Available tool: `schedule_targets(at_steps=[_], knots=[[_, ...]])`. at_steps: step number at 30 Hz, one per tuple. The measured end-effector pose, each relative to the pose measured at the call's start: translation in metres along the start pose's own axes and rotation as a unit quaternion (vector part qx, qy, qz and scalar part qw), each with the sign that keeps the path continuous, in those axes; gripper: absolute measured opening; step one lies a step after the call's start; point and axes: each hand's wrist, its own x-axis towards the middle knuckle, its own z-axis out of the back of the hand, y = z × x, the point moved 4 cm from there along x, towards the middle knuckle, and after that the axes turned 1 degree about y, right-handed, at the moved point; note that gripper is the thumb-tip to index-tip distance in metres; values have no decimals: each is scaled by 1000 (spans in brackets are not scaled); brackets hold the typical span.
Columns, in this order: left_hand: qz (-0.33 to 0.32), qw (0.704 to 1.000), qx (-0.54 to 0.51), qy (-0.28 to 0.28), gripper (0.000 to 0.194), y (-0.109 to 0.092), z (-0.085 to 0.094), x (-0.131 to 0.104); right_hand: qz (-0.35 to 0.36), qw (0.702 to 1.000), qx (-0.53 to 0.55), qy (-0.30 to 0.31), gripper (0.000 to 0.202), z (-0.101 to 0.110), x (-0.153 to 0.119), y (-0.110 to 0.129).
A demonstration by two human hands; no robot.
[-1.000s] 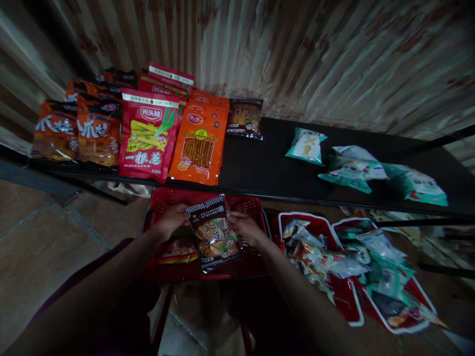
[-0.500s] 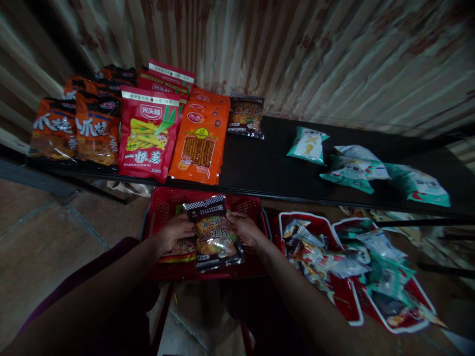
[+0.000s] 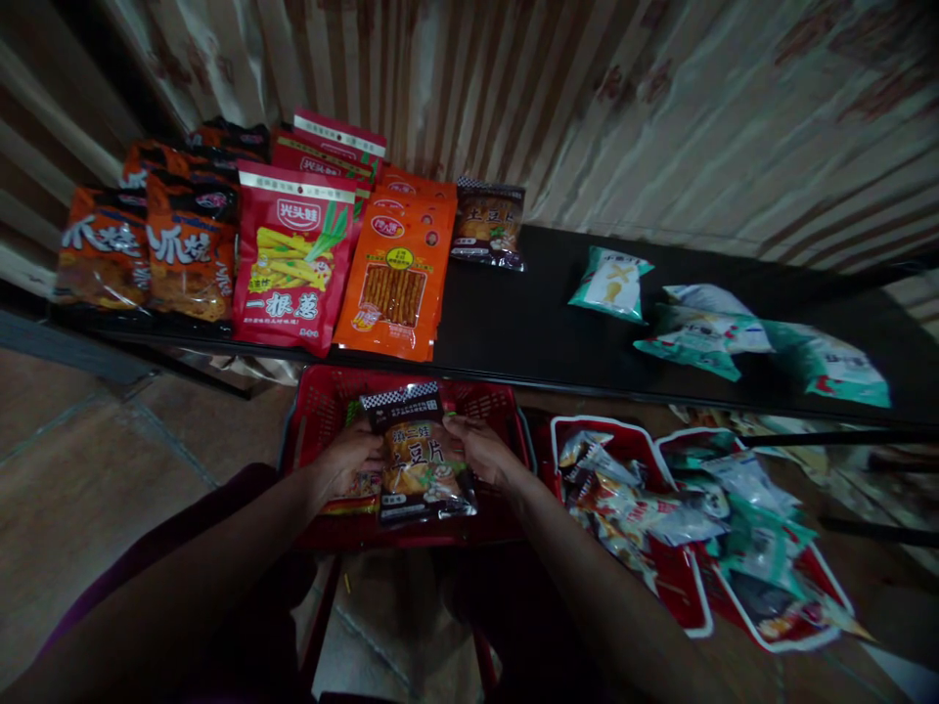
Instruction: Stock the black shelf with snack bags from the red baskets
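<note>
Between my two hands is a dark brown bag of potato chips (image 3: pixel 424 464) with a checkered top edge, its printed front facing up. My left hand (image 3: pixel 350 458) grips its left side. On the right side, my right hand (image 3: pixel 478 448) pinches the bag with the thumb on top. Below the bag is a red plastic basket (image 3: pixel 495 396) with perforated walls. Another colourful snack packet (image 3: pixel 352 496) lies in the basket, partly hidden by my left hand and the bag.
A black shelf (image 3: pixel 506 328) holds orange-black snack bags (image 3: pixel 192 249), red packets (image 3: pixel 293 264), orange packets (image 3: pixel 396 279), one matching brown bag (image 3: pixel 489 225) and several teal-white bags (image 3: pixel 612 286). Two white-rimmed red baskets (image 3: pixel 686 577) of snack bags stand lower right. A striped curtain (image 3: pixel 558 117) hangs behind.
The bag of potato chips has moved slightly up and left, still held by both hands. Things on the shelf have stayed in place.
</note>
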Motion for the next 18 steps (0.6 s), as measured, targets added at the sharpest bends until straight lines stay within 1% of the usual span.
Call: schedule_targets(at_steps=[3,7,9,14,18], knots=[[-5,1000,-9,-23,19,-2,3,3,-9,1000,-8,10,17,0,-1,-2],[-15,999,-18,-45,21,-5,7,7,-18,998,-17,51,26,-4,-5,-4],[-23,999,-23,-43,21,-6,8,8,-26,997,-24,66,27,-6,-8,-4],[-40,998,-34,-23,15,-8,7,9,-38,996,-16,81,27,-7,-11,-2],[-39,999,-31,-5,16,-5,7,12,-21,998,-9,65,23,-2,-6,-3]])
